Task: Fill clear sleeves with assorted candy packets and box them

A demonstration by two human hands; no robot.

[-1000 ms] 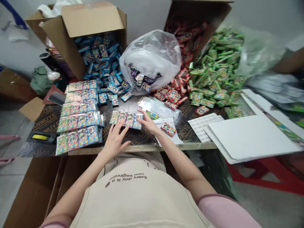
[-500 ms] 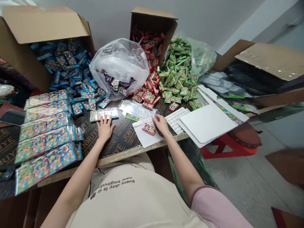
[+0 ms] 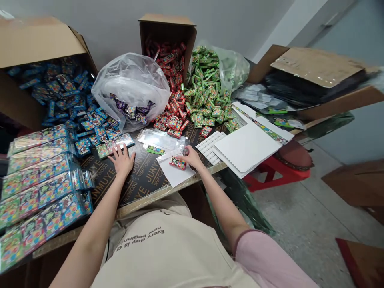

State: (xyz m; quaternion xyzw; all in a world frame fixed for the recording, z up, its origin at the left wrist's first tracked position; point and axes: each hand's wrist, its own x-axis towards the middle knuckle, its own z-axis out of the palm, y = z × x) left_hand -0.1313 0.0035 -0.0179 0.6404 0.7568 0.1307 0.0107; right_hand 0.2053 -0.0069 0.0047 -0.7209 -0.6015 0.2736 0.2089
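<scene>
My left hand point(image 3: 122, 160) lies flat on the dark table point(image 3: 144, 182), fingers spread, its fingertips on a filled clear sleeve of coloured packets point(image 3: 115, 145). My right hand point(image 3: 191, 157) is closed in a pinch on the edge of a clear plastic sleeve point(image 3: 177, 152) that rests on a white sheet point(image 3: 175, 174). A red packet point(image 3: 177, 162) sits on that sheet just left of my right hand. A small green packet point(image 3: 155, 150) and empty clear sleeves point(image 3: 160, 139) lie between my hands.
Filled sleeves point(image 3: 39, 180) are stacked in rows at the left. Behind are a box of blue packets point(image 3: 54, 92), a plastic bag of purple packets point(image 3: 132, 90), a box of red packets point(image 3: 166, 52) and a green packet pile point(image 3: 207, 92). White boards point(image 3: 246, 146) lie right, over a red stool point(image 3: 279, 172).
My view has swung to the right. My right hand left the filled sleeve, moved right to the white sheet and pinched a clear sleeve. My left hand stays on the filled sleeve.
</scene>
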